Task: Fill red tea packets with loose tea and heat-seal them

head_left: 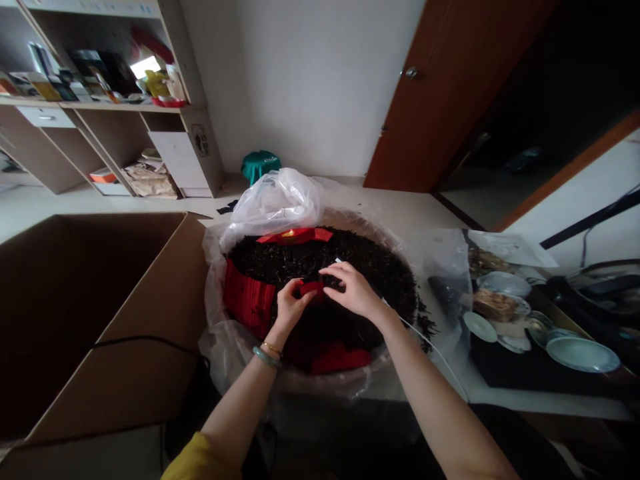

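Observation:
A wide round container lined with clear plastic (217, 367) holds a heap of dark dried leaf strands (370, 260). Over the middle of the heap, my left hand (290, 307) is closed on a small red packet (313, 288), thumb along its near side. My right hand (353, 290) is at the packet's right end, its fingers curved and apart from the thumb; whether the thumb touches the packet is unclear. A row of red packets (247, 297) lies on the left of the heap. Another red packet (295, 235) rests at the far side, and more red packets (340, 359) lie in shadow nearest me.
A large open cardboard box (165, 313) stands at the left. On the right, a dark tray (515, 370) bears small dishes and a lidded bowl. A thin white cable (437, 350) runs past my right forearm. Behind are shelves (195, 127) and a brown door (400, 127).

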Available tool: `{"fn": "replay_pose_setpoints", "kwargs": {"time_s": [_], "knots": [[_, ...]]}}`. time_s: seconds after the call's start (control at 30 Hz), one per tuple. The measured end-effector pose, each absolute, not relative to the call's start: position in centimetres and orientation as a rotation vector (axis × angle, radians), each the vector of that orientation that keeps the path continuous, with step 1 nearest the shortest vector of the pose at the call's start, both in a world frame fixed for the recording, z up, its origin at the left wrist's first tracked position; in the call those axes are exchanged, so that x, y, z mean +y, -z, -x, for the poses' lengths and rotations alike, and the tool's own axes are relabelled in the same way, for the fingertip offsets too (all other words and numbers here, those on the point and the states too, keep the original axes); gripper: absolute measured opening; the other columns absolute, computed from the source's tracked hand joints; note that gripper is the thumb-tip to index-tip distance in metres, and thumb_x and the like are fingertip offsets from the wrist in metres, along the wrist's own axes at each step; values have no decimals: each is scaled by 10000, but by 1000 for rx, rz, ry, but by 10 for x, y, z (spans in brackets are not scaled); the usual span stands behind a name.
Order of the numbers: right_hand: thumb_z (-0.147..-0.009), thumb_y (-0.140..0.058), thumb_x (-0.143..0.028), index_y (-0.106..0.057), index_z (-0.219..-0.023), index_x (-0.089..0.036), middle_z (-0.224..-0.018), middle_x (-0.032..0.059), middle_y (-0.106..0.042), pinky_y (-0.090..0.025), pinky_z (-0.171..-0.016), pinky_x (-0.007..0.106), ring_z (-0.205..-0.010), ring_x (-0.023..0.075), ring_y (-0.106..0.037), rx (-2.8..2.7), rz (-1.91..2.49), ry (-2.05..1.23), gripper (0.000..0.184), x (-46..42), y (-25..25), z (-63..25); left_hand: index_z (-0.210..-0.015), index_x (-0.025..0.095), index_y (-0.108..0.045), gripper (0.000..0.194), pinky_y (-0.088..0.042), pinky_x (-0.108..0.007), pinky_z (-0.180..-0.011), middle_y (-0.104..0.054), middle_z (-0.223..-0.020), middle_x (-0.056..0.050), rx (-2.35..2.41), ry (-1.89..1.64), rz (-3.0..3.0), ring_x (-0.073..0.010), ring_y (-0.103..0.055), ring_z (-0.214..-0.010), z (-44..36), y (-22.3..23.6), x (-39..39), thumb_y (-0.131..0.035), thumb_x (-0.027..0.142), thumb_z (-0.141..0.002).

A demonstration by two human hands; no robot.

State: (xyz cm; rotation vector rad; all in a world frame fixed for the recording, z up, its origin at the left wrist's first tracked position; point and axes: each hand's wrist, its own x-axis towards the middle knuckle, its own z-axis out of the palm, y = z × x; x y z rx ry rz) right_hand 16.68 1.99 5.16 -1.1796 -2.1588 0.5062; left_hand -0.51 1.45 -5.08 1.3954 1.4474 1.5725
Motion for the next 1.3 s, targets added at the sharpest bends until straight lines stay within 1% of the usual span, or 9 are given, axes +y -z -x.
{"fn": "replay_pose_setpoints", "kwargs": {"time_s": [0.07, 0.17, 0.33, 0.47, 0.57, 0.7, 0.97, 1.17, 1.3], "knots": [[-763, -674, -204, -688, -1039, -223, -1068, 69, -638, -495, -846, 335, -964, 191, -617, -2296, 1170, -510, 277, 22, -52, -159, -841, 153, -642, 394, -496, -257, -664, -664, -740, -2, 1374, -1563, -1320, -149, -612, -681, 4, 49, 15, -799, 387, -565], [-809, -650, -227, -720, -879, -193, -886, 51, -671, -475, -775, 304, -812, 169, -628, -2433, 1290, -551, 104, 29, -56, -148, -849, 147, -641, 418, -494, -262, -700, -675, -769, -16, 1247, -1549, -1214, -151, -622, -711, 3, 43, 14, -802, 399, -557], [-866, -576, -294, -715, -762, -187, -831, 59, -664, -417, -677, 256, -752, 167, -617, -2579, 1397, -525, 204, 39, -57, -146, -953, 155, -679, 372, -496, -299, -822, -714, -944, -73, 1097, -1486, -1099, -186, -651, -885, 5, 32, 12, -726, 403, -680], [-882, -545, -331, -710, -785, -190, -875, 76, -650, -408, -686, 250, -793, 180, -618, -2679, 1430, -499, 238, 37, -54, -150, -908, 145, -711, 368, -505, -309, -811, -727, -905, -77, 1089, -1455, -1043, -195, -658, -858, 6, 31, 13, -745, 411, -655], [-848, -603, -287, -690, -822, -186, -894, 60, -634, -415, -696, 242, -782, 161, -605, -2617, 1407, -484, 136, 34, -56, -155, -978, 151, -711, 427, -511, -295, -764, -729, -876, -63, 1100, -1414, -1047, -189, -656, -820, 6, 31, 13, -757, 410, -641], [-794, -668, -251, -677, -915, -198, -961, 49, -639, -424, -706, 243, -815, 160, -606, -2499, 1409, -458, 132, 33, -60, -161, -901, 156, -730, 344, -505, -288, -769, -725, -877, -60, 1107, -1408, -1105, -187, -648, -828, 5, 30, 12, -737, 408, -668], [-906, -489, -272, -705, -771, -189, -867, 84, -689, -403, -634, 257, -783, 193, -643, -2742, 1512, -416, 268, 35, -56, -157, -773, 169, -726, 224, -488, -287, -769, -696, -792, -44, 1089, -1443, -1253, -175, -633, -784, 5, 35, 13, -753, 356, -655], [-847, -612, -287, -699, -963, -242, -991, 37, -654, -431, -707, 246, -877, 177, -623, -2610, 1454, -331, 151, 29, -66, -159, -744, 153, -700, 225, -485, -261, -687, -692, -736, -30, 1143, -1475, -1150, -148, -619, -689, 7, 37, 14, -730, 364, -673], [-871, -584, -279, -709, -827, -216, -922, 41, -628, -424, -699, 234, -814, 153, -612, -2659, 1447, -419, 147, 29, -62, -156, -739, 149, -678, 257, -482, -248, -637, -678, -707, -19, 1111, -1480, -1117, -137, -606, -644, 7, 36, 13, -731, 392, -671]]}}
